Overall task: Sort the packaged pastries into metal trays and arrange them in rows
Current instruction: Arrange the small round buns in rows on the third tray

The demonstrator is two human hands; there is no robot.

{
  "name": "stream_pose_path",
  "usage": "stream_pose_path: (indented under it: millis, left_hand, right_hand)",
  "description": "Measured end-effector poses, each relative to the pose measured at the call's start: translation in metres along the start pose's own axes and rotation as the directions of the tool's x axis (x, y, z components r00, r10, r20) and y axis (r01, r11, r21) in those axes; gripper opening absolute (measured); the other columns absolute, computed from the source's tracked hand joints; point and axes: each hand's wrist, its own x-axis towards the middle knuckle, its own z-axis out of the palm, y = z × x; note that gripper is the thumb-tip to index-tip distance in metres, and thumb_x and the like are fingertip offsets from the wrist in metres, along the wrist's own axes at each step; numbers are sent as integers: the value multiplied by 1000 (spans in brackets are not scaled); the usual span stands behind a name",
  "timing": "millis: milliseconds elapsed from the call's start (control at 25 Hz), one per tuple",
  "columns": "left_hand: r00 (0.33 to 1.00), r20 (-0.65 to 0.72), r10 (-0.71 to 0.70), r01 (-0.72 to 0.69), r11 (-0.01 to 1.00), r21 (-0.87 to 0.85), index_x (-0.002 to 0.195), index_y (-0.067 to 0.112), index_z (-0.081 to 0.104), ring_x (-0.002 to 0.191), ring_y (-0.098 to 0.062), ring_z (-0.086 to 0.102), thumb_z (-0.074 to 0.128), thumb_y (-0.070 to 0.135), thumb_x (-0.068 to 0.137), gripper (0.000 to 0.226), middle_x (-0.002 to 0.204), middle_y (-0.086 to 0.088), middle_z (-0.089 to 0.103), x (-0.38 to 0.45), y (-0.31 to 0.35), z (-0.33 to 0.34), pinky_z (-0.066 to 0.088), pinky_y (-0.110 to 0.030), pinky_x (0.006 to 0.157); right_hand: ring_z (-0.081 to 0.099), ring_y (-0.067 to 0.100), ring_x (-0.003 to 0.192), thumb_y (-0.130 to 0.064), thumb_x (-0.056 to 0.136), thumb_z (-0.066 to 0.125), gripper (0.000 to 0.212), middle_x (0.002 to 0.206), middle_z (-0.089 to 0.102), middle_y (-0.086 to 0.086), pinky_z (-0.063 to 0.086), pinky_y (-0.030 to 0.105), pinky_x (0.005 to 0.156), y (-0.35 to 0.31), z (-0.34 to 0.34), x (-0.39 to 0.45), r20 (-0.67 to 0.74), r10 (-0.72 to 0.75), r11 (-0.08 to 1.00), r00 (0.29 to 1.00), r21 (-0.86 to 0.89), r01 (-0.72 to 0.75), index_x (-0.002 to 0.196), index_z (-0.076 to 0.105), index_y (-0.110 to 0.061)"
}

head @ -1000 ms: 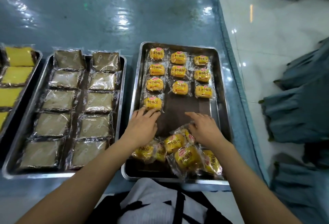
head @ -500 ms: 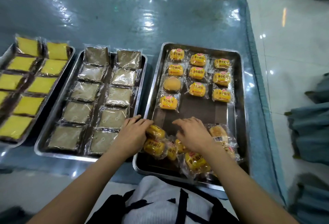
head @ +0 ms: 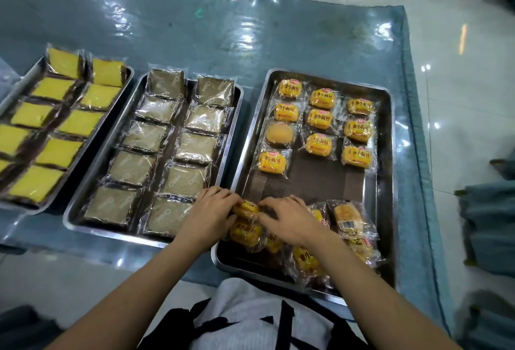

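At the far left we see a metal tray of yellow wrapped cake slices [head: 60, 118], then a steel tray of pale brown wrapped slices [head: 156, 154], both in two rows. On the right, a large steel tray [head: 386, 182] holds small orange packaged buns [head: 320, 121] in three rows at its far end. At its near left corner, our left hand [head: 209, 214] and right hand [head: 287, 220] both pinch one orange packaged bun [head: 246, 207], above a loose pile of buns [head: 306, 257].
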Motion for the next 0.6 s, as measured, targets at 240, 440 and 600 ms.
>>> stream_pose_path:
  millis: [240,440,600]
  left_hand:
    - [1000,-13,-11,11,999,35,115,26,61,108,-22,55,73,27,84,33,110,6,64,10,7,3,42,-37,93]
    - [999,34,36,-38,997,73,125,22,63,120,-26,52,59,24,92,34,120,2,67,19,22,11,39,-42,102]
    - [995,74,60,-66,995,77,132,25,60,132,-26,46,47,30,98,37,131,3,64,25,30,17,32,-43,110]
  right_hand:
    - [50,21,121,-49,95,56,46,121,60,-4,26,47,117,-3,-8,4,-86,-1,1000,996,4,2,137,51,-32]
    - [46,20,131,-38,93,60,47,133,59,-5,12,47,123,16,-20,9,-123,1,988,992,-154,-20,139,49,-36]
    - [43,20,134,-33,95,60,46,140,55,-8,13,47,122,26,-20,7,-159,27,985,987,-166,-54,139,52,-40]
